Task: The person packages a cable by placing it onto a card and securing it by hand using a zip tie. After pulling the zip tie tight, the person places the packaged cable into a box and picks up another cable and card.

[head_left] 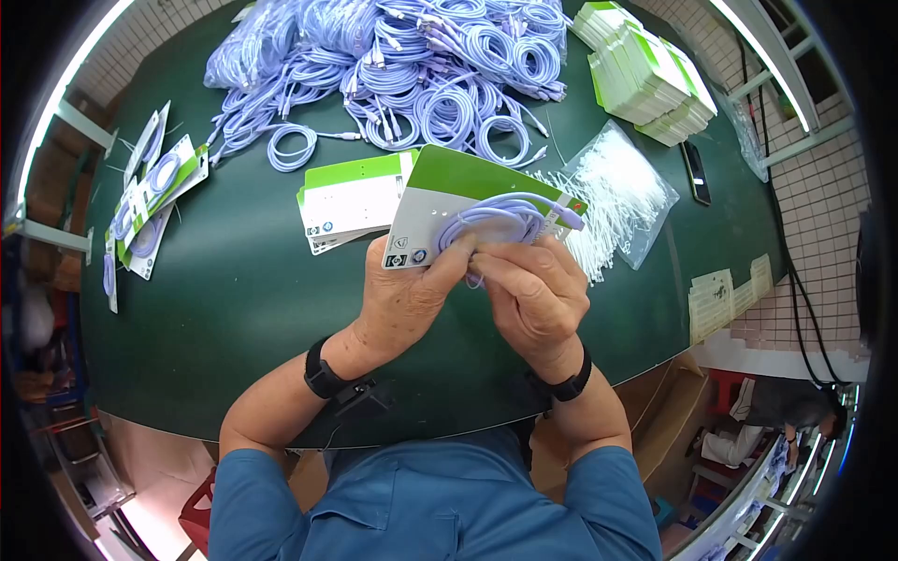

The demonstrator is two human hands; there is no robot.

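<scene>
While the left hand [398, 304] clamps the green-and-white card [421, 210] by its lower edge, thumb on the front, the coiled lilac cable [496, 208] lies against the card's face, just above both grips. Look at the right hand [541, 297]: thumb and fingers pinched tight at the coil's lower side, though what's between them is hidden! Printed on the card's corner, a dark square symbol [397, 261] and a round blue mark [418, 255]; the finer lettering can't be made out. Both forearms [276, 404] reach up from below, black wristbands [324, 374] on, fingertips meeting. Just behind, loose cards [346, 201] lie on the surface [224, 346], a bag of thin white strips [613, 182] to the right, heaped lilac cables [402, 70] beyond.
</scene>
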